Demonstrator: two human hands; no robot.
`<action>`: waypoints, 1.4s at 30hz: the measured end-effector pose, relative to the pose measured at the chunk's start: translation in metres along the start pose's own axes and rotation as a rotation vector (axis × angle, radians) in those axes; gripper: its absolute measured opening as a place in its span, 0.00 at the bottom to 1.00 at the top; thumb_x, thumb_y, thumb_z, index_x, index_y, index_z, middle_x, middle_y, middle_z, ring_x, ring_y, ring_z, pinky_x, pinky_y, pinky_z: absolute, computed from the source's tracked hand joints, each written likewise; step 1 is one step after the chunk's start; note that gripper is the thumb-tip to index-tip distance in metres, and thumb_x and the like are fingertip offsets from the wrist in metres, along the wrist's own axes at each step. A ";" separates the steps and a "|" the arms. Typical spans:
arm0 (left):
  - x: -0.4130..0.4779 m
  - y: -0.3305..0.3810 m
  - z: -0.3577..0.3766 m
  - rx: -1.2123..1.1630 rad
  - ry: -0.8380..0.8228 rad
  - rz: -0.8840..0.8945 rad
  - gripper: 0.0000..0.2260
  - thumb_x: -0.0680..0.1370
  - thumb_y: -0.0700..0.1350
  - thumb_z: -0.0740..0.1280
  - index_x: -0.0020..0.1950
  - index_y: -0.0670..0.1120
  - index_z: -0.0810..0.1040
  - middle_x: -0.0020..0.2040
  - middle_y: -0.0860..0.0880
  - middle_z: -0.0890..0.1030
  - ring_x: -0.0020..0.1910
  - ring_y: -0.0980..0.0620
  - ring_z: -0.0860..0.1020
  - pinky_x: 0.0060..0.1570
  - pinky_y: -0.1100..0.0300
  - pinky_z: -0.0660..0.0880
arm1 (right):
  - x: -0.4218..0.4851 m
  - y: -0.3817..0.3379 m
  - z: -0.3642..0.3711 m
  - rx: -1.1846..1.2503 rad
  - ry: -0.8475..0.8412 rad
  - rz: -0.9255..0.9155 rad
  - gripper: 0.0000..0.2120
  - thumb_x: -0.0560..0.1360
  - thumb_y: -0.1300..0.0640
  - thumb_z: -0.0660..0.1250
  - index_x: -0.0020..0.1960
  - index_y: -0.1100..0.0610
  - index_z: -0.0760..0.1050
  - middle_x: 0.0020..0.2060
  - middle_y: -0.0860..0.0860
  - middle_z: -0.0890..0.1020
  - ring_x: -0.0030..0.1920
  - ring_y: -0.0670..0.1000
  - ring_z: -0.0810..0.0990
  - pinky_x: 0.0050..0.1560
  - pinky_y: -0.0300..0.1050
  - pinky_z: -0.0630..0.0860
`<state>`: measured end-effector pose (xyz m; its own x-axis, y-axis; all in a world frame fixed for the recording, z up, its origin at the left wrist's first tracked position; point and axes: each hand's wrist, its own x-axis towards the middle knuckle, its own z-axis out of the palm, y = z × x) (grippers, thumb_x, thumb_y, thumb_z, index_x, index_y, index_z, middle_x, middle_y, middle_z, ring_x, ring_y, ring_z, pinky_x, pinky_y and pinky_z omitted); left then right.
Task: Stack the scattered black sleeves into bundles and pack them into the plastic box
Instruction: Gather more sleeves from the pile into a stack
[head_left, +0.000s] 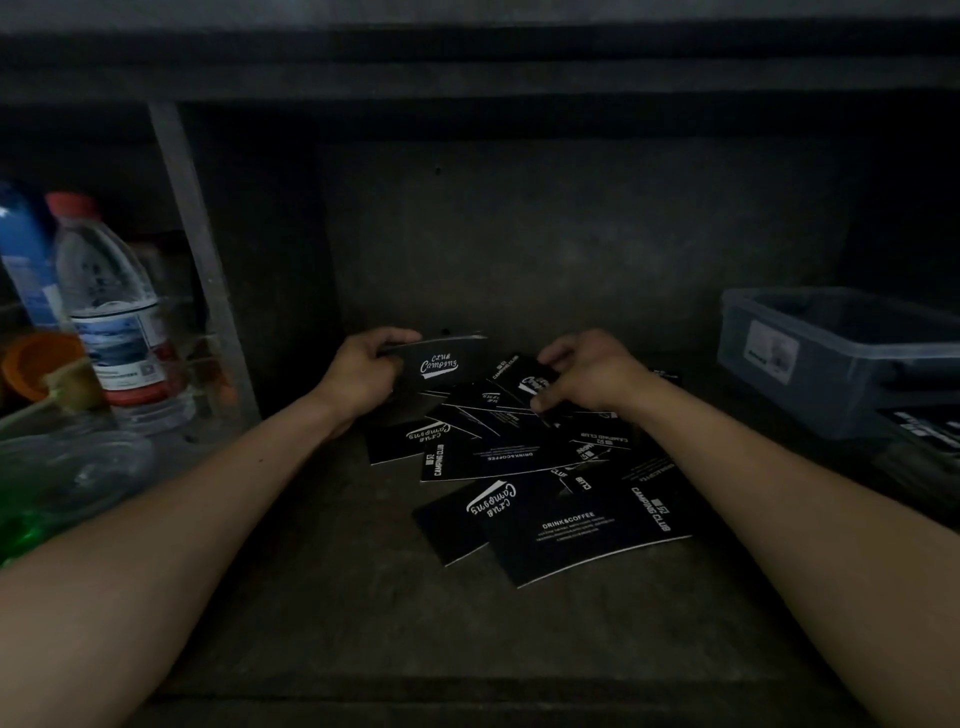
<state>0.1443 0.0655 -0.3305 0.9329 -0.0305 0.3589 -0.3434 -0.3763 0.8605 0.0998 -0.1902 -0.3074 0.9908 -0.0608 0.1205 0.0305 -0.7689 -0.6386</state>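
At frame centre, my left hand (366, 371) grips one flat black printed cardboard sleeve (441, 364); my right hand (584, 374) pinches another sleeve (530, 382) above the scattered pile (545, 493); grey plastic box (831, 358) at right.

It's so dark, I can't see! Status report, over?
Left grip holds upright sleeve. Right grip pinches second sleeve on scattered pile. Plastic box at right, nothing seen blocking it.

A dark shelf (322, 597) carries a loose, overlapping heap of black sleeves (587, 525) mid-surface, a plastic box (831, 364) toward the right, and bottles (119, 312) at far left.
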 end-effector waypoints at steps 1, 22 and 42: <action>0.000 0.001 0.000 -0.006 0.014 0.008 0.19 0.79 0.28 0.58 0.64 0.43 0.79 0.55 0.48 0.80 0.44 0.60 0.78 0.38 0.76 0.74 | 0.001 0.002 -0.003 0.117 0.045 0.012 0.27 0.62 0.63 0.82 0.59 0.58 0.80 0.51 0.53 0.81 0.54 0.51 0.81 0.59 0.43 0.77; -0.011 0.008 0.008 -0.058 -0.118 0.010 0.16 0.78 0.30 0.62 0.57 0.47 0.80 0.50 0.50 0.82 0.46 0.56 0.80 0.46 0.65 0.78 | 0.004 0.005 -0.027 -0.202 -0.298 -0.030 0.40 0.64 0.56 0.81 0.73 0.56 0.68 0.58 0.48 0.83 0.58 0.49 0.80 0.65 0.44 0.72; -0.013 0.012 0.006 -0.164 -0.142 -0.091 0.19 0.71 0.33 0.65 0.60 0.46 0.82 0.52 0.48 0.85 0.49 0.55 0.84 0.49 0.61 0.81 | -0.005 -0.004 -0.003 0.943 0.008 -0.027 0.11 0.73 0.66 0.73 0.51 0.57 0.74 0.50 0.55 0.83 0.43 0.50 0.85 0.44 0.45 0.84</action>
<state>0.1293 0.0559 -0.3272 0.9628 -0.1379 0.2322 -0.2590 -0.2286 0.9384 0.0947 -0.1893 -0.3032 0.9875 -0.0571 0.1470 0.1505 0.0622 -0.9866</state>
